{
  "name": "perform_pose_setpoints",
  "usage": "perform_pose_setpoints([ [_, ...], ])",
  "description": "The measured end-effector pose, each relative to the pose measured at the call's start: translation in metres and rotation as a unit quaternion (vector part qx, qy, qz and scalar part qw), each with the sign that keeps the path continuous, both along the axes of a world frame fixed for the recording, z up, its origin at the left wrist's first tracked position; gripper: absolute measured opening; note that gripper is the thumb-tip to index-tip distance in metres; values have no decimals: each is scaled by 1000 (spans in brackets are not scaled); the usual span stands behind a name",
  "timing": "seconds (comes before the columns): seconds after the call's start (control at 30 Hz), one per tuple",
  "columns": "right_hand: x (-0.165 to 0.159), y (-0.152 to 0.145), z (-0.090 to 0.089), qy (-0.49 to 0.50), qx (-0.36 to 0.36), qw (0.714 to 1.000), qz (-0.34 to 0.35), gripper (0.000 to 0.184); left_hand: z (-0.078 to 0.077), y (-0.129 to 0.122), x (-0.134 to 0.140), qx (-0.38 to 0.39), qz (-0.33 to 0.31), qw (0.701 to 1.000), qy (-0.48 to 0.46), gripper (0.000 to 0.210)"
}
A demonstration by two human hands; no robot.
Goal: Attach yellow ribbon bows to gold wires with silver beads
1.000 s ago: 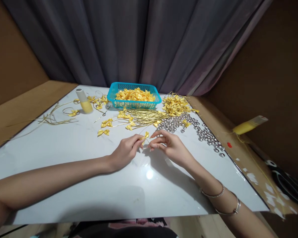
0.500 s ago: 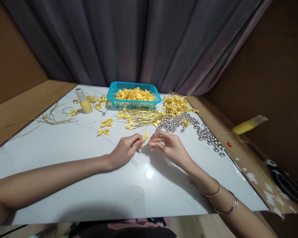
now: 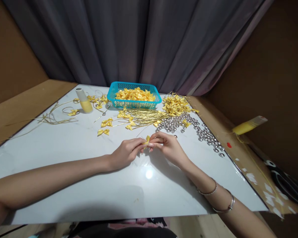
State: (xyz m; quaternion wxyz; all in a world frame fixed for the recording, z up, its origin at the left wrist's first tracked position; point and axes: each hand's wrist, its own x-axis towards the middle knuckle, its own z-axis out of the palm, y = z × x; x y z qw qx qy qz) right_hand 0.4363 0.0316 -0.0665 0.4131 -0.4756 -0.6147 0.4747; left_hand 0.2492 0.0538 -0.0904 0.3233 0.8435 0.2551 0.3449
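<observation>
Between my fingertips, above the white tabletop (image 3: 94, 195), is a small yellow ribbon bow (image 3: 147, 140). My left hand (image 3: 127, 150) pinches it from the left, and a thin cord end sticks up beside it. My right hand (image 3: 170, 147) is closed at the bow's right side, its thumb and fingers meeting there; the fingertips partly cover what they grip. Just beyond the hands lie gold cords (image 3: 145, 117) in a bundle, several loose bows (image 3: 103, 132), and many silver oval beads (image 3: 167, 124).
A blue basket (image 3: 134, 105) of yellow bows stands at the back. Right of it is a heap of corded bows (image 3: 176, 104). A yellow thread spool (image 3: 84, 100) stands at left; another spool (image 3: 249, 125) and black-handled scissors (image 3: 288, 185) lie past the right edge.
My right hand has moved slightly left, and its fingertips now meet my left fingers at the bow. The gap between the hands has closed.
</observation>
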Motion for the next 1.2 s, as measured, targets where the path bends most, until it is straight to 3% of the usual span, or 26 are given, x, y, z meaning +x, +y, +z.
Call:
perform_pose_setpoints([
  [0.2,17,7,18,-47,8,999,-26,31,4,2,1,-90,-8,996,-10,18],
  [0.4,9,3,16,5,-136,989,51,56,10,7,3,-261,-132,956,17,16],
  [0.57,0,2,5,74,-207,971,97,59,12,10,3,-299,-186,935,30,23],
  [0.83,6,8,4,166,-273,933,167,60,6,13,2,-385,-187,904,0,27],
  [1.2,5,7,3,178,-307,926,129,46,10,11,2,-466,-164,868,-41,30],
])
